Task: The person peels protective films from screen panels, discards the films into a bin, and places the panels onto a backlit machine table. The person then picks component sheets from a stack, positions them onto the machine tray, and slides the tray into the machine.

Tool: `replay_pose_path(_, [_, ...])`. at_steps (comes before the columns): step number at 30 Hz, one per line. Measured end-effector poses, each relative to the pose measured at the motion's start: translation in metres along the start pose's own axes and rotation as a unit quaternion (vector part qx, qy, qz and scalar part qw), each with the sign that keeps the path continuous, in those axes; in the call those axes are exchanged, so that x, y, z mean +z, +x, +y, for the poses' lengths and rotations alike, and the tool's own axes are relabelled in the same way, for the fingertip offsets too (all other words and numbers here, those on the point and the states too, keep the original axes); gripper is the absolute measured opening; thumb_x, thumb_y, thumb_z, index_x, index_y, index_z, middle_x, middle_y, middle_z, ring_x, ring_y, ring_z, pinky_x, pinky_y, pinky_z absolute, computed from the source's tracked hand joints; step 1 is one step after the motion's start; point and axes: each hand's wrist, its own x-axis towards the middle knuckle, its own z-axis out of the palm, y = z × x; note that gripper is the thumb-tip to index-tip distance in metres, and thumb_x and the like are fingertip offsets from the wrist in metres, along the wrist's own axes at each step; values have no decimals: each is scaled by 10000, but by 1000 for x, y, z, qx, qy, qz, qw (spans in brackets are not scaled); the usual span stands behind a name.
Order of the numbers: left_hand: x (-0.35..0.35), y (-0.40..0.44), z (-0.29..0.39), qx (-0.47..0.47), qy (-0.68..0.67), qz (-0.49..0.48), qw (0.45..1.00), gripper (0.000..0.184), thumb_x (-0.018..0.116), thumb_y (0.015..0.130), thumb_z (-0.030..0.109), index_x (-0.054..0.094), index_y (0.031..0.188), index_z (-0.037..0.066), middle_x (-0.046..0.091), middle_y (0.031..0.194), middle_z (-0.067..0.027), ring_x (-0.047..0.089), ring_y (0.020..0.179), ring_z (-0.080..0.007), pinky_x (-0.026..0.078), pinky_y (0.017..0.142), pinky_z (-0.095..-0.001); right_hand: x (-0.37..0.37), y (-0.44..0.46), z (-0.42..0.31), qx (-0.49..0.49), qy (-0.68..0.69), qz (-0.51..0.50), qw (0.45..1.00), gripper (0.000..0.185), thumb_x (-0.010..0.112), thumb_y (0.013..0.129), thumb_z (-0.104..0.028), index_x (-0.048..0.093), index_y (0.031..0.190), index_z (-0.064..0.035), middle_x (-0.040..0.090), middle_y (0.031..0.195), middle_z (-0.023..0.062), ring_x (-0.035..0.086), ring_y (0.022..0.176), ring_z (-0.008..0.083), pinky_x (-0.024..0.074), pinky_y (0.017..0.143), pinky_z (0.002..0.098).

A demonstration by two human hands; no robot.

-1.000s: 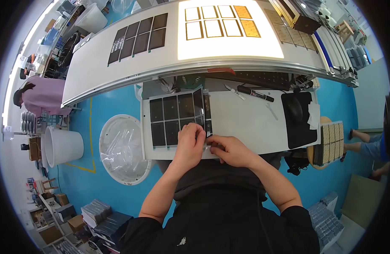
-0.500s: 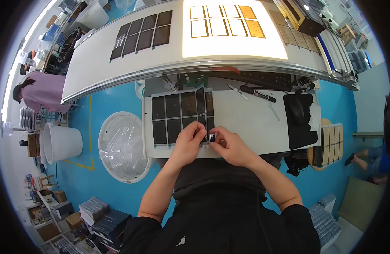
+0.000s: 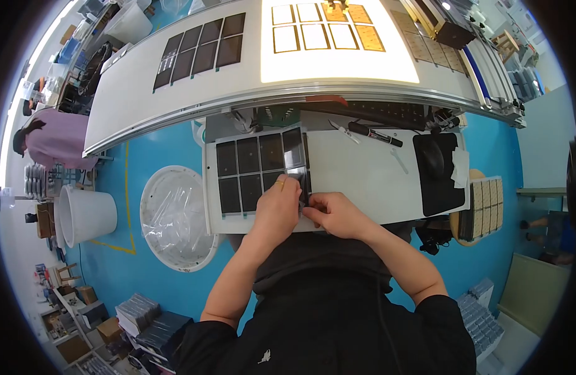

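A sheet of dark rectangular panels [image 3: 250,176] with pale borders lies at the left of the white work surface [image 3: 363,181]. My left hand [image 3: 280,203] is closed at the sheet's lower right part, fingertips pinched on its right column. Beside it, my right hand [image 3: 328,212] is closed too, thumb and finger together at the sheet's lower right corner. What lies between its fingertips is too small to make out. The right column shows a bright reflection near its top.
Behind stands a raised bench [image 3: 131,106] with another dark panel sheet [image 3: 200,50] and a lit area [image 3: 325,65]. Pens [image 3: 375,134], a mouse [image 3: 432,161] and a mat lie right. A white bin [image 3: 175,219] holds clear plastic. A person [image 3: 60,137] is far left.
The sheet's right column, raised before, now lies flatter. My right hand has moved closer to my left. A gold-coloured part has appeared over the top of the lit area.
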Motion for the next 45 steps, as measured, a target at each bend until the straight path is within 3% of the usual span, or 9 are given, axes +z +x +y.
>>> replay_pose_path(9, [-7,0,-2,-28,-100,3,995,88,628,1000,72,578,1015,0,636,954,-174,656,886,-398,524,737,-489,-6,0,-4,52,55,-24,997,249,646,1028,-214,679,945,19,688,719,72,592,533,114,466,511,297])
replay_pose_path(15, [-12,2,6,-139,-166,-34,976,139,690,959,98,603,1007,1,650,929,-153,672,863,-348,527,713,-438,-5,4,0,53,12,-42,998,279,645,1033,-231,679,910,17,688,714,66,598,525,119,476,503,293])
replay_pose_path(18, [-8,-5,16,-94,-125,19,988,128,702,939,93,618,989,11,643,869,-129,628,754,-294,502,680,-398,-2,3,1,31,37,-16,999,298,652,1028,-237,673,880,21,695,701,74,607,516,128,486,508,295])
replay_pose_path(24, [2,-13,9,-10,67,7,998,90,722,923,106,649,951,61,638,904,-88,637,938,-319,455,798,-450,-4,-2,-12,63,-101,32,992,267,652,1029,-190,690,868,21,659,621,64,601,464,135,456,461,305])
replay_pose_path(28, [-11,-1,1,-23,113,-20,993,107,745,917,147,675,904,67,654,913,-90,640,977,-310,441,822,-446,-6,2,-16,95,-92,30,991,293,672,1008,-202,685,835,34,663,607,81,611,459,147,461,453,313])
replay_pose_path(33, [-49,36,-51,-53,112,-84,989,144,766,906,176,710,889,45,692,958,-150,669,955,-371,499,804,-490,-9,5,-11,117,-45,13,992,282,675,1005,-196,684,836,30,663,610,80,616,469,139,465,456,306])
replay_pose_path(35, [-71,50,-77,-75,101,-42,991,160,770,900,172,723,897,20,714,949,-193,682,911,-410,523,791,-495,-10,6,-10,121,-42,13,992,275,674,1004,-189,680,832,25,655,606,73,613,471,136,462,456,303])
replay_pose_path(40, [-122,82,-122,-185,89,-89,975,172,780,884,136,726,894,-27,722,876,-231,692,823,-401,531,757,-463,-8,6,-9,132,-30,18,991,265,674,1004,-176,665,822,17,636,598,60,607,470,132,456,452,298])
replay_pose_path(45, [-155,83,-178,-185,111,-29,976,194,791,859,151,732,904,-29,715,825,-222,691,786,-390,533,741,-451,-9,7,-10,140,-38,15,989,250,654,987,-165,686,846,38,671,606,93,643,481,167,492,490,329])
